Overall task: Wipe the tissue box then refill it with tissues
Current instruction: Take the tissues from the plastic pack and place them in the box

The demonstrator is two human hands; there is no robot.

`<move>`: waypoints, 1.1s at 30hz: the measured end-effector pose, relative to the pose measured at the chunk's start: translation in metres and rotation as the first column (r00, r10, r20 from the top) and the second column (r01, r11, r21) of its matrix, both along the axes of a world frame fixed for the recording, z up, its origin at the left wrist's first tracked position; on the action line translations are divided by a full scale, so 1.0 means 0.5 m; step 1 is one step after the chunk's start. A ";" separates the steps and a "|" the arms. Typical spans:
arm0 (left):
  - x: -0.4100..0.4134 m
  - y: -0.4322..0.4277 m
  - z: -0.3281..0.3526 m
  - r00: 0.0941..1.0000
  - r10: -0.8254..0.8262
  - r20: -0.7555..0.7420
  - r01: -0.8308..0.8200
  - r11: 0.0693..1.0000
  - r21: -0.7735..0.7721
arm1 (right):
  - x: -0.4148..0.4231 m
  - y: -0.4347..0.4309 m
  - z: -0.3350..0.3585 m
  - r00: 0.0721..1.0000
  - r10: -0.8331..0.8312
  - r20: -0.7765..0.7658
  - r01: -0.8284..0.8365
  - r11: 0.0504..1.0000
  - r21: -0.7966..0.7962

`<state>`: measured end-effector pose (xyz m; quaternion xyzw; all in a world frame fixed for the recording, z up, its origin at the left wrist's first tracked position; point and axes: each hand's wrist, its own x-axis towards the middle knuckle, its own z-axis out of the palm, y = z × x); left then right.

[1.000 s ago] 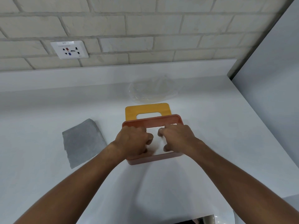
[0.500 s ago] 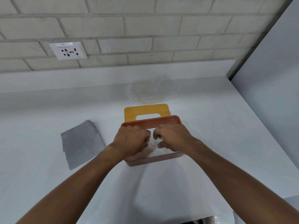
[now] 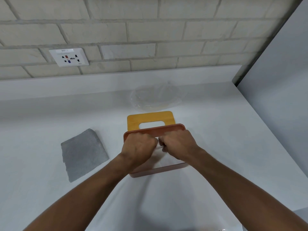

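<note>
A reddish-brown tissue box [image 3: 158, 170] stands open on the white counter, with white tissues [image 3: 166, 160] lying inside it. Its yellow wooden lid [image 3: 133, 121], with an oval slot, lies flat just behind the box. My left hand [image 3: 138, 147] and my right hand [image 3: 179, 145] are both inside the box, knuckles up, fingers curled, almost touching each other over the tissues. The fingertips are hidden, so how they meet the tissues is unclear.
A grey cloth [image 3: 83, 154] lies flat left of the box. A crumpled clear plastic wrapper [image 3: 156, 97] sits behind the lid near the backsplash. A wall socket [image 3: 69, 57] is on the brick wall. A grey panel [image 3: 280, 80] borders the counter on the right.
My two hands have drawn closer together and slightly toward the far side of the box. The box, lid and cloth have stayed where they were.
</note>
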<state>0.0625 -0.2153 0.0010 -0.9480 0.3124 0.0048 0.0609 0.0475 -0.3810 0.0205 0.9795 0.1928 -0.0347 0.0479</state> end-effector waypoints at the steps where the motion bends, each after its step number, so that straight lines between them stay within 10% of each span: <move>1: -0.001 -0.002 0.001 0.999 -0.037 0.006 0.036 0.999 0.024 | 0.002 -0.001 0.002 1.000 -0.001 -0.008 0.001 1.000 -0.012; 14: 0.008 -0.002 0.000 0.998 -0.019 0.052 0.021 0.999 -0.039 | 0.092 -0.015 0.097 0.958 -0.097 -0.269 0.146 0.975 0.170; 20: 0.012 0.005 0.034 0.984 0.033 -0.173 -0.048 0.995 -0.083 | 0.173 -0.031 0.111 0.927 -0.061 -0.371 0.241 0.854 0.461; 28: 0.114 0.041 0.126 0.943 0.288 -0.167 -0.332 0.849 -0.411 | 0.279 -0.037 0.006 0.808 -0.094 -0.582 0.203 0.971 0.124; 33: 0.222 0.067 0.068 0.915 0.219 -0.339 -0.259 0.963 -0.079 | 0.282 -0.040 -0.028 0.845 -0.067 -0.530 0.075 0.997 -0.006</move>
